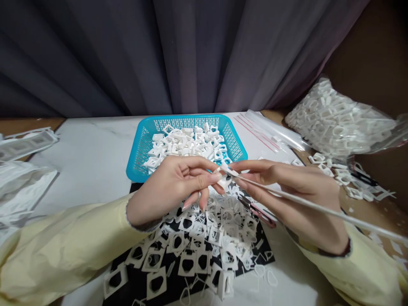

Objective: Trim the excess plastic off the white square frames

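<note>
Over the middle of the table, my left hand (pixel 188 176) pinches a small white plastic piece (pixel 228 171) between thumb and fingers. My right hand (pixel 293 191) grips the same piece from the other side, its fingertips close to my left ones. A long thin white strip (pixel 287 195) runs from these fingertips across my right hand to the right edge of the view; whether it joins the piece, I cannot tell. Below both hands, many white plastic frames with holes (pixel 188 263) and thin scraps lie heaped on a black mat (pixel 127 282).
Behind my hands stands a blue basket (pixel 134 163) holding white parts. A pink-handled cutting tool (pixel 263 214) lies by my right hand. At right are clear zip bags (pixel 274 129), a bulging bag of parts (pixel 338 119) and loose pieces (pixel 344 176). White sheet-like frames (pixel 27 144) lie left.
</note>
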A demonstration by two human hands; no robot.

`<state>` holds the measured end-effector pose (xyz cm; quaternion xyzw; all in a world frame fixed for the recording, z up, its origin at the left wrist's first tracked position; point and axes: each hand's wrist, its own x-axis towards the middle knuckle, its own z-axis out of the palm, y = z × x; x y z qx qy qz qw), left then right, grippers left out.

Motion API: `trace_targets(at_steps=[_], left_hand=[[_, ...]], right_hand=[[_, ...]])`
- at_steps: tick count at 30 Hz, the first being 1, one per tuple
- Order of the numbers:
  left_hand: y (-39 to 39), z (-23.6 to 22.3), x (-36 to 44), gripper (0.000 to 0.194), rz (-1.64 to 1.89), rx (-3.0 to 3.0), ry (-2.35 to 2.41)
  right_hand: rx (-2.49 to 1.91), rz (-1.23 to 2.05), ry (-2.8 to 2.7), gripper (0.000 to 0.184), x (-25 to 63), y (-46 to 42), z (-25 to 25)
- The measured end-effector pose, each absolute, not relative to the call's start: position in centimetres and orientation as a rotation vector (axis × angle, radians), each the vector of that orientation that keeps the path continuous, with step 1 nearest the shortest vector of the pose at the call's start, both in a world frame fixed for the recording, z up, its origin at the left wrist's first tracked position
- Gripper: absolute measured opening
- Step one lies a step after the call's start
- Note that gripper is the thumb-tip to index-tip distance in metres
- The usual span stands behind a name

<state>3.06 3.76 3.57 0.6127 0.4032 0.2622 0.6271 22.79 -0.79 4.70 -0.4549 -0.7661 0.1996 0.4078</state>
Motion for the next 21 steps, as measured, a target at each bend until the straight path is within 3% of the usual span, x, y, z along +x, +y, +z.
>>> trace_targets(at_steps=[6,14,21], left_hand=[[3.5,4.4,3.2,0.012,0.585,1.36,0.963],[3.2,4.0,3.2,0.016,0.515,1.337,0.937],[3.4,3.1,2.6,0.021,0.457,1.29,0.867]], right_hand=[[-0.971,0.342,-2.111,0.012,22.8,-1.0,4.4],[-0.93,0.545,-2.267,0.015,22.8,-1.0,4.5],[-1.032,0.463,-2.236,0.017,22.6,-1.1,4.9]])
